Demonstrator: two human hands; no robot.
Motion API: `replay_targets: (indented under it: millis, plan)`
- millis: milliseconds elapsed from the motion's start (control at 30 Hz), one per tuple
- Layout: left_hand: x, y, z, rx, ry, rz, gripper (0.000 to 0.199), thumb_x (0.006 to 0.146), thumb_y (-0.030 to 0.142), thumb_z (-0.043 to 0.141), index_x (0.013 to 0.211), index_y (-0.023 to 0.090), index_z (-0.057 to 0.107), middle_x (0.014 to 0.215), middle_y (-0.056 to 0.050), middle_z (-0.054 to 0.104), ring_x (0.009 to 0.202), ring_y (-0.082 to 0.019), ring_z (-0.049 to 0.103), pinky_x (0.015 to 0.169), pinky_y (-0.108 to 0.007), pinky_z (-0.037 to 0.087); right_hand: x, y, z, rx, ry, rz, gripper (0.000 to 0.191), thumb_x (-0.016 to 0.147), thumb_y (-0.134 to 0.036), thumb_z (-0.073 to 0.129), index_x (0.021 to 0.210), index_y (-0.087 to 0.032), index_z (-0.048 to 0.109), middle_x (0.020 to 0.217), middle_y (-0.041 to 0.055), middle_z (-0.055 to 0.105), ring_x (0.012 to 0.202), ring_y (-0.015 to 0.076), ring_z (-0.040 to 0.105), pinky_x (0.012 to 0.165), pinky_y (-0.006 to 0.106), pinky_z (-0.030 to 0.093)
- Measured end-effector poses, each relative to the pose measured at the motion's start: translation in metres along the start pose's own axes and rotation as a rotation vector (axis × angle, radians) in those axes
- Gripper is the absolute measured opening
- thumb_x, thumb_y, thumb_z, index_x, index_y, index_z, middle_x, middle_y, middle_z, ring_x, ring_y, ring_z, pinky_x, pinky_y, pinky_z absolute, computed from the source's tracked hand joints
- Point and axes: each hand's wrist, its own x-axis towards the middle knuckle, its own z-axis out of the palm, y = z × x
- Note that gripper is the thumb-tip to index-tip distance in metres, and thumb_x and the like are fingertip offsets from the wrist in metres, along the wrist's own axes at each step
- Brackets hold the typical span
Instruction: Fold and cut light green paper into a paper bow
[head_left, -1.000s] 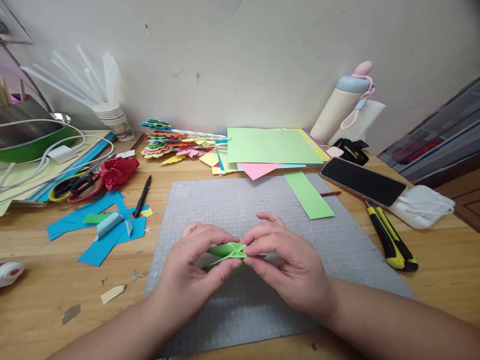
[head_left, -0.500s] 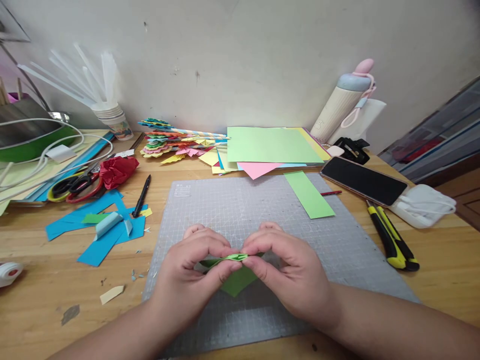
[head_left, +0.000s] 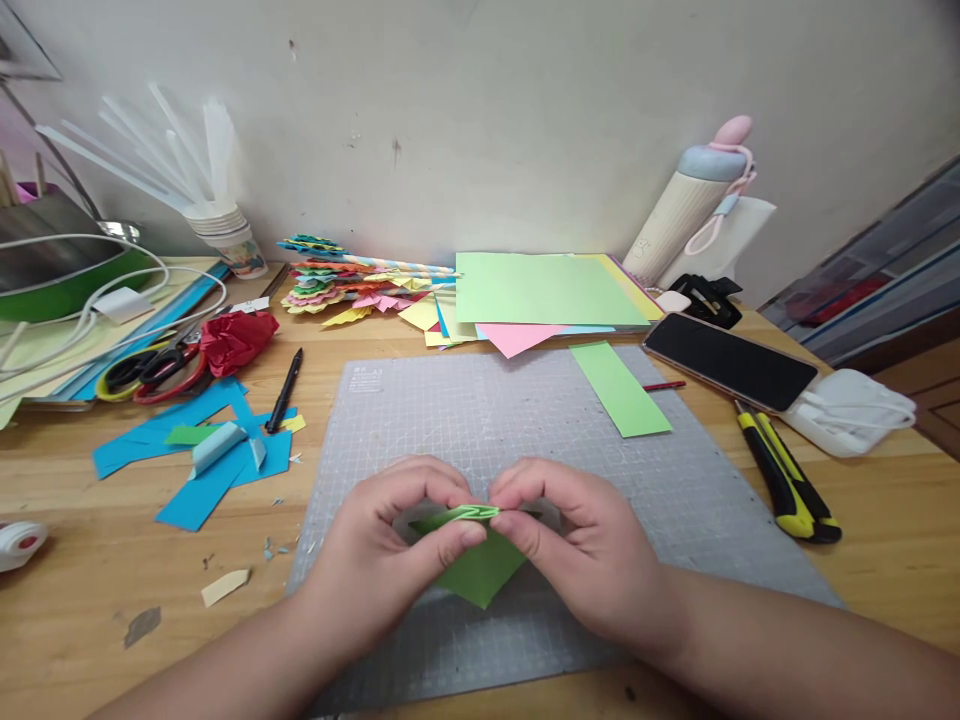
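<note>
Between both hands is a folded piece of green paper [head_left: 484, 572], held over the grey cutting mat [head_left: 450, 410]. Its upper edge shows several pleated layers, and a pointed corner hangs down toward me. My left hand [head_left: 409, 530] pinches the left part of the folded edge between thumb and fingers. On the other side, my right hand [head_left: 574, 535] pinches the right part the same way, its fingertips close to the left ones. The fingers hide parts of the paper's sides. A green paper strip [head_left: 621, 390] lies on the mat at the upper right.
Blue paper scraps [head_left: 199, 495], a black pen [head_left: 284, 390] and scissors [head_left: 150, 370] lie left. Behind the mat is a paper stack [head_left: 551, 290] beside paper flowers [head_left: 337, 285]. A phone [head_left: 730, 362], a utility knife [head_left: 787, 475] and a bottle [head_left: 686, 205] are on the right.
The green paper has tilted, so its pleated edge and lower corner show more. Both hands still pinch it, with small shifts of the fingers.
</note>
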Motion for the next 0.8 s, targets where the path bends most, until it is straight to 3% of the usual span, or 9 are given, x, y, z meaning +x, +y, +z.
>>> replay_targets:
  millis: [167,267,433,800]
  plan:
    - [0.0003,-0.0011,-0.0033,0.075,-0.03,0.047,0.006,0.081,0.019,0.07,0.085,0.024,0.07,0.082,0.0,0.071,0.079,-0.015,0.064,0.073,-0.033,0.049,0.0018,0.0007,-0.0025,-0.024,-0.043,-0.047,0.001,0.088,-0.02,0.059,0.088,-0.021,0.06,0.081,0.0007,0.065,0.074,0.0133,0.061,0.067,0.029,0.05]
    - [-0.0002,-0.001,-0.0049,0.056,0.0,0.067,0.007,0.08,0.017,0.07,0.082,0.024,0.07,0.078,0.002,0.071,0.074,-0.013,0.064,0.073,-0.032,0.048,0.0032,0.0018,-0.0039,-0.037,-0.046,-0.03,0.004,0.087,-0.022,0.061,0.091,-0.021,0.059,0.083,0.0014,0.064,0.076,0.0138,0.061,0.068,0.029,0.049]
    - [0.0011,-0.0013,-0.0049,0.005,-0.055,0.025,0.012,0.08,0.017,0.07,0.089,0.025,0.072,0.085,0.0,0.074,0.079,-0.015,0.066,0.073,-0.032,0.05,0.0056,0.0048,-0.005,-0.061,-0.086,-0.117,0.009,0.091,-0.018,0.057,0.082,-0.02,0.06,0.076,0.0004,0.065,0.072,0.0127,0.06,0.07,0.03,0.047]
    - [-0.0012,0.0049,-0.004,0.016,-0.025,0.067,0.009,0.082,0.016,0.068,0.074,0.019,0.067,0.071,0.0,0.07,0.068,-0.013,0.063,0.069,-0.033,0.049,0.0051,-0.001,-0.004,-0.032,-0.073,-0.171,0.008,0.09,-0.018,0.058,0.082,-0.019,0.061,0.074,0.0019,0.066,0.07,0.013,0.06,0.07,0.03,0.047]
